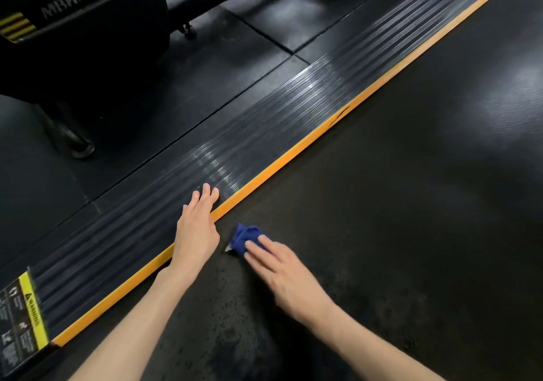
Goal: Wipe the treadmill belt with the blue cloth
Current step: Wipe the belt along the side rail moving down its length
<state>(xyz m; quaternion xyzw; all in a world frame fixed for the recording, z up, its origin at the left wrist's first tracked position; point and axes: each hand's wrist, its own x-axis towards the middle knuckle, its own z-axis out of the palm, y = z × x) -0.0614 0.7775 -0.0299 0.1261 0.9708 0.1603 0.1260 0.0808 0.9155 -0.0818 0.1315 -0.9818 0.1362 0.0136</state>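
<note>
- My left hand (197, 233) lay flat on the ribbed rail (176, 180), fingers straight, palm over the orange strip (293, 148).
- Right hand (286, 274) pressed the cloth (242, 238) with straight fingers, no real grip.
- Cloth sat bunched on the belt (411, 204), near left, just beside the strip.
- Warning sticker (23, 316) on the rail's near end.

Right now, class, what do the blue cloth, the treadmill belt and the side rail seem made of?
Blue cloth: soft fabric, perhaps microfibre; it bunches in folds. Treadmill belt: matte black rubbery sheet, finely dimpled. Side rail: ribbed rubber or plastic; ridges glint.
</note>
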